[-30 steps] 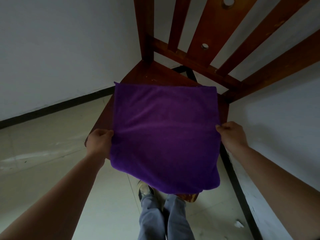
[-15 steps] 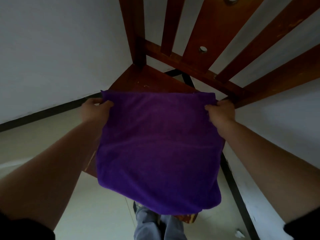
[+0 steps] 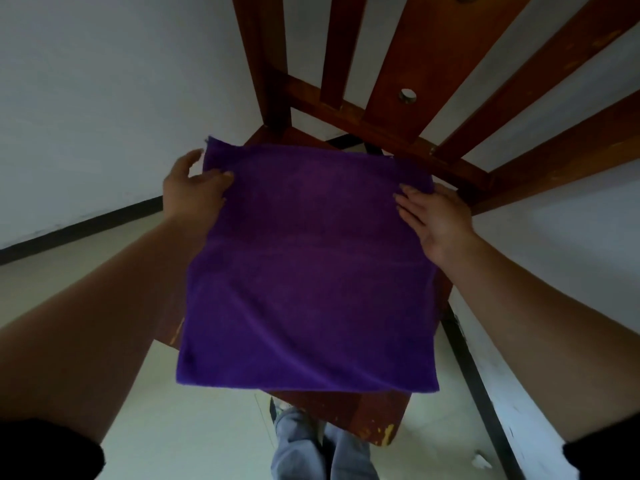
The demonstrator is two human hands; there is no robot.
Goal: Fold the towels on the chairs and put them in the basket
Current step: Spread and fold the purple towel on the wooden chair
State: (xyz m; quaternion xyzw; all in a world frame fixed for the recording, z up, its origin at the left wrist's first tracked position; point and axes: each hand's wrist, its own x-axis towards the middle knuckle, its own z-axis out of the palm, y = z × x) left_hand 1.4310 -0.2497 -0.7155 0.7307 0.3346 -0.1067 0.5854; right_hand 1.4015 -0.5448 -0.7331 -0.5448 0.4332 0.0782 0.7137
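Towel (image 3: 308, 271): purple, soft napped fabric, roughly square, lying spread across the chair (image 3: 391, 102) seat at centre frame. Its near edge overhangs the seat front; the far edge lies near the foot of the backrest. Surface mostly flat, with faint creases running across the middle.

Chair: reddish-brown varnished wood. Slatted back fans toward the upper right of the frame; the wide centre slat has a round hole. Paint is chipped at the near front corner, lower centre.

Left hand (image 3: 194, 197): at the towel's far left corner, thumb on top of the cloth, fingers spread loosely beside the edge; grip loose, whether it pinches the fabric cannot be told.

Right hand (image 3: 434, 216): laid flat on the far right corner, fingers extended, pressing the cloth down, grip wide.

Floor (image 3: 194, 427): pale, smooth, lower frame. Walls (image 3: 104, 98): white, with a dark skirting strip.
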